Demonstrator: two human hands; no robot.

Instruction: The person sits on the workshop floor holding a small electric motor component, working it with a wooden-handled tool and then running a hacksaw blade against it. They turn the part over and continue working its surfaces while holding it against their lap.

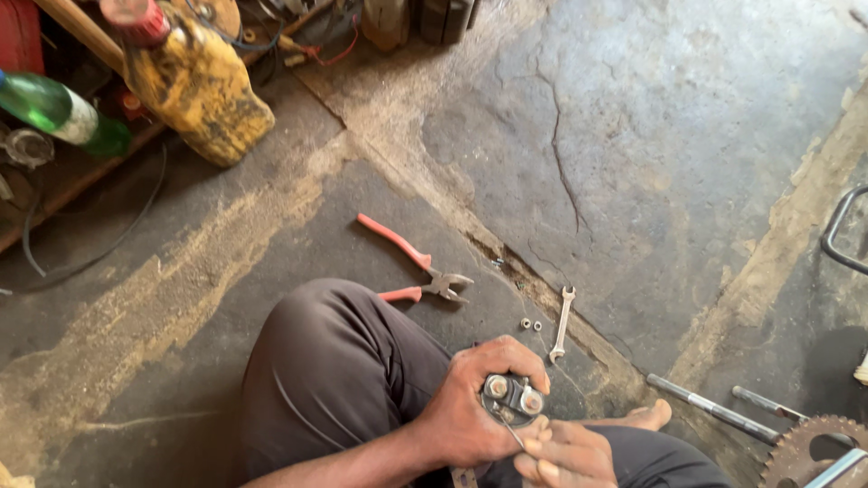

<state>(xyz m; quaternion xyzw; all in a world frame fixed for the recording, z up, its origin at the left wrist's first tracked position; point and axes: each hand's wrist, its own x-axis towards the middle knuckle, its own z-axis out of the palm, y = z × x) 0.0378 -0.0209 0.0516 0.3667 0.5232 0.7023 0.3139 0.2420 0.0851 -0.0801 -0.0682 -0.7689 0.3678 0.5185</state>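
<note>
Lower centre: left hand [470, 411] clamped around small black two-terminal metal part [512, 398]; right hand [565, 452] pinching thin wire [508, 428] against it.

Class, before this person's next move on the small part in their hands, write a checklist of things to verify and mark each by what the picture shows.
1. Left hand grips small black part with two round metal terminals: ok.
2. Right hand holds thin metal wire at part: ok.
3. Red-handled pliers within reach on floor: ok.
4. Small silver open-ended spanner nearby: ok.
5. Two small metal nuts together, not scattered: ok.
6. Wire seated properly: cannot tell.
</note>
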